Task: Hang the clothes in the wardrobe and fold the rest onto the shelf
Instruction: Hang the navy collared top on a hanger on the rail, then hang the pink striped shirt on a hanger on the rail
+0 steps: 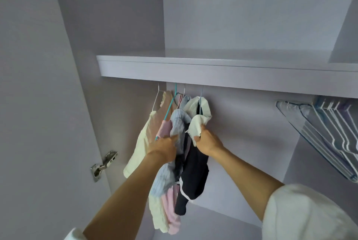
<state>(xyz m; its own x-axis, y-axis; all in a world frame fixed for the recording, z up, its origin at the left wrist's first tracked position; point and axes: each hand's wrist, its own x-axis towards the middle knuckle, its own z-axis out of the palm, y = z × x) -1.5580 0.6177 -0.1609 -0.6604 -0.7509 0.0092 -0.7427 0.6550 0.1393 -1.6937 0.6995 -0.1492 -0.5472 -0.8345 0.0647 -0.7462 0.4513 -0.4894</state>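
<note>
Hanging step: under the shelf's (213,69) front edge near its left end, our right hand (208,143) pinches the white-collared dark garment (193,172), left hand (164,147) grips the blue striped garment (179,121); next, we judge, straighten them, then release.

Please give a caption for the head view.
Both hands, left and right, grip hung clothes beneath the wardrobe shelf.

Metal door hinge (103,165) on left wardrobe panel.
</note>
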